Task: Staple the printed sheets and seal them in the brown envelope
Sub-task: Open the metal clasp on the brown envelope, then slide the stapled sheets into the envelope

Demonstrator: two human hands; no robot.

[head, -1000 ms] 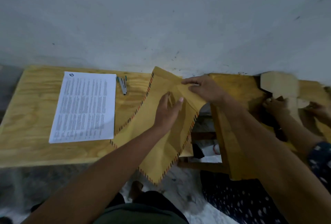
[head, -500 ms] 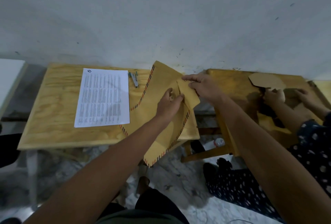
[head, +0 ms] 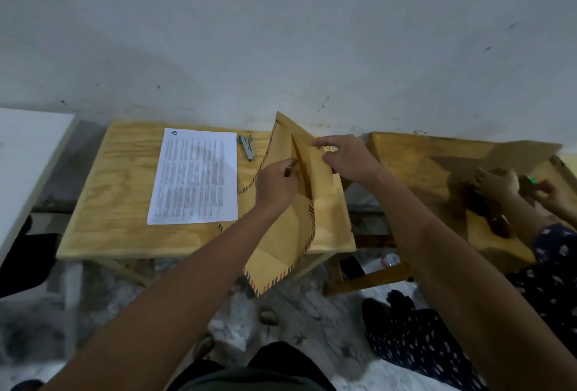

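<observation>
Grey-white wall [head: 281, 31], scuffed, behind two small plywood tables set side by side. On the left table [head: 118, 203]: printed sheets [head: 195, 176] lying flat, left of centre, text up. A stapler [head: 246, 147] rests just beyond their far right corner, apart from them, untouched.

Envelope [head: 290, 228], brown with striped edging, sits at the table's right side, tilted, its near corner hanging off the near edge over the floor. Its far end is lifted, the flap raised toward the wall.

Left hand [head: 274, 186]: fingers curled, tips tucked into the envelope mouth, gripping the front panel. Right hand [head: 346, 158]: thumb and fingers pinched together on the flap at the far end, pulling it away from the left hand's side. The mouth gapes between the two hands.

Sheets and envelope are just beside each other; the envelope's left edge overlaps the sheets' near right corner.

On the right table [head: 406, 165], a second person's hands [head: 499, 186] work on another brown paper piece; detail blurred.
</observation>
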